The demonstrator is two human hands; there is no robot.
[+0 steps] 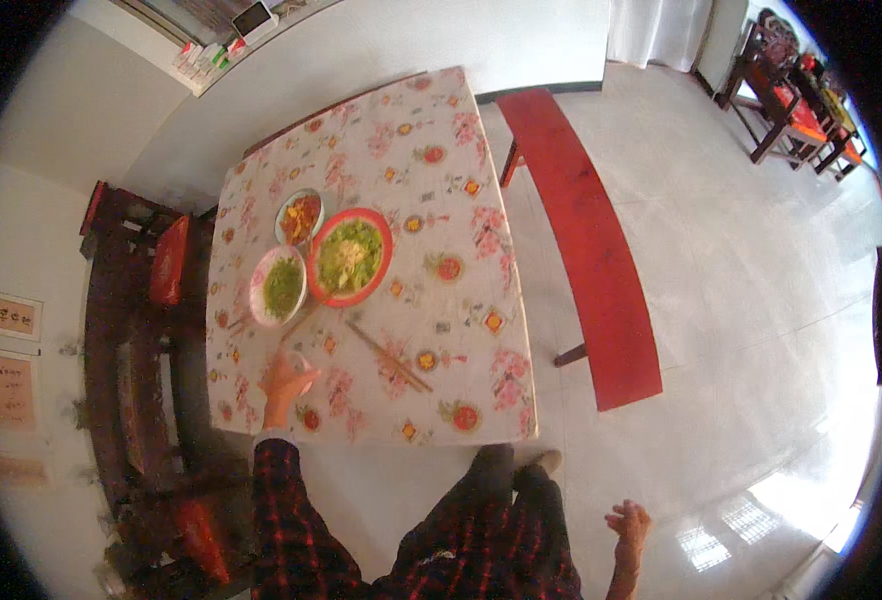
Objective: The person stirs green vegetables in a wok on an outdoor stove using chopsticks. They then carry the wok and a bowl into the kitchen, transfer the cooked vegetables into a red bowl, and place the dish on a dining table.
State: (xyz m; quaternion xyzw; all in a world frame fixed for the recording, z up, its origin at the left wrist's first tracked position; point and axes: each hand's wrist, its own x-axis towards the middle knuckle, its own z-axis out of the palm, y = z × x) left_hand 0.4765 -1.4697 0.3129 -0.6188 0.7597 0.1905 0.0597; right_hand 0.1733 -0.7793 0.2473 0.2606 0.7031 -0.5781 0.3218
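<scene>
At the near left of the table, my left hand (pixel 282 386) is closed around a small pale vessel (pixel 305 375), blurred and mostly hidden by the fingers. Just beyond it stands a pink-and-white bowl (pixel 279 285) of chopped greens. A red-rimmed dish (pixel 351 257) of leafy green food adjoins that bowl, and a pale green-rimmed bowl (pixel 300 216) holds reddish-brown food with yellow pieces. A pair of wooden chopsticks (pixel 388 356) lies slantwise on the cloth. My right hand (pixel 628 519) hangs over the floor at the lower right, fingers loosely bent, holding nothing.
The table wears a flowered cloth (pixel 426 300). Along its right side runs a long red bench (pixel 591 247). Dark wooden furniture (pixel 137 360) stands close on the left. Carved chairs (pixel 782 97) are at the far right. Small boxes (pixel 208 60) and a white-framed device (pixel 254 22) sit on the ledge.
</scene>
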